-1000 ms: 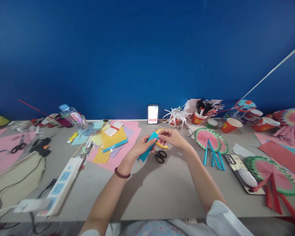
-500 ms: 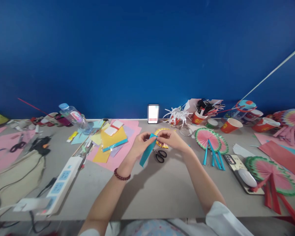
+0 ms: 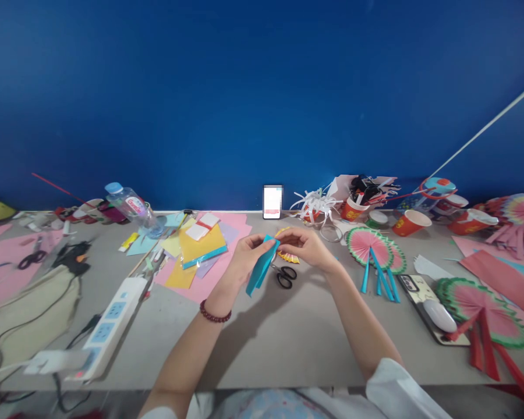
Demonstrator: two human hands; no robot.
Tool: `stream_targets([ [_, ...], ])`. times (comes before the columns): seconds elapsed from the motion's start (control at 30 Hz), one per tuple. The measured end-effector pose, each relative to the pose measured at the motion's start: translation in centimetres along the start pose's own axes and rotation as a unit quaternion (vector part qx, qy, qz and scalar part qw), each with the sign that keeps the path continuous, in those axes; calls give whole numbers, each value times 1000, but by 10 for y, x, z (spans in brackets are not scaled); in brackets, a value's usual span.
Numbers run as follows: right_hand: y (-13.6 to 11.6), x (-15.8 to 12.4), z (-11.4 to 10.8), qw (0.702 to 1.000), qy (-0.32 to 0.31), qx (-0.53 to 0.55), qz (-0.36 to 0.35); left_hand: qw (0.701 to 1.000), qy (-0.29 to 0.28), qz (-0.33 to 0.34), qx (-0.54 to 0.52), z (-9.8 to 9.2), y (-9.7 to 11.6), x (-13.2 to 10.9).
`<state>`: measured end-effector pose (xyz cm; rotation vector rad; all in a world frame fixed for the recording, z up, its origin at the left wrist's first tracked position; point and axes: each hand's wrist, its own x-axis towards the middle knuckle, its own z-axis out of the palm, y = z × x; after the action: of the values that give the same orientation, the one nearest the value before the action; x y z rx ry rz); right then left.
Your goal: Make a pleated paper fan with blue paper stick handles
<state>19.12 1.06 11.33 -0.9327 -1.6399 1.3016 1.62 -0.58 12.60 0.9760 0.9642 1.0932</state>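
Note:
A folded strip of blue paper (image 3: 261,269) hangs slantwise between my hands, above the middle of the table. My left hand (image 3: 248,256) pinches its upper part between thumb and fingers. At the strip's top corner, the fingertips of my right hand (image 3: 299,244) are closed on the paper's edge. Black-handled scissors (image 3: 284,276) lie on the table just below, their blades partly hidden by the paper. Behind my right hand a yellow pleated paper piece (image 3: 289,256) shows only in part.
On the left are coloured paper sheets (image 3: 203,247), a plastic bottle (image 3: 133,209) and a power strip (image 3: 111,326). To the right lie watermelon-patterned paper fans (image 3: 371,247), a phone with a mouse (image 3: 439,315) on it, and paper cups (image 3: 411,223). A lit phone (image 3: 272,202) leans against the blue wall.
The blue strip has opened along its fold, so two layers now show. My right fingers have shifted slightly at its top edge; my left hand moved a little left.

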Motion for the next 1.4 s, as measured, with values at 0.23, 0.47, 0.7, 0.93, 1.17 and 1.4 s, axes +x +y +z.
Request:
stream_targets([
  [0.23,-3,-1,0,988,52,-131,-68,1000,15,-15,-5,0,2,0],
  [0.47,-3,-2,0,982,72,-149,-90,1000,-4,3,13,-5,-1,2],
  [0.7,-2,-1,1,979,75,-162,-103,1000,-8,0,7,-6,-2,2],
  [0.93,-4,-2,3,974,89,-171,-120,1000,-1,1,17,-6,-3,2],
  [1.17,-5,-3,3,972,93,-175,-127,1000,-2,3,13,-5,-3,1],
  [1.4,-2,-2,3,977,91,-145,-124,1000,5,11,20,-3,-3,1],
])
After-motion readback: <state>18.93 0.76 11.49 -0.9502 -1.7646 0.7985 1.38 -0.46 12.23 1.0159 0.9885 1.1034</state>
